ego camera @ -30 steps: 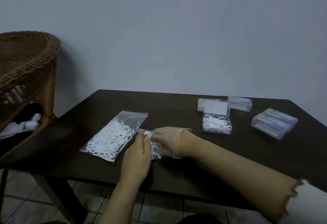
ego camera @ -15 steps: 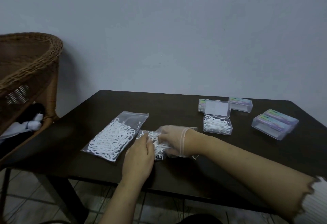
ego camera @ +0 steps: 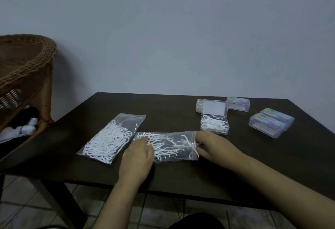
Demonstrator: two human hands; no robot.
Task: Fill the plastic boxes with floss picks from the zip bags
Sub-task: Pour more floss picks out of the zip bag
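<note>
A clear zip bag with white floss picks lies flat across the dark table in front of me. My left hand presses down on its left end. My right hand pinches the bag's mouth at the right end. A second, fuller zip bag lies to the left, untouched. Behind my right hand stands an open plastic box with floss picks inside, its lid upright.
Closed clear boxes with purple labels sit at the back, one behind the open box and two stacked ones at the far right. A wicker chair stands left of the table, with dark and white cloth on its seat.
My right hand has come out of the bag and moved right to its mouth. The bag, bunched between my hands before, now lies stretched flat.
</note>
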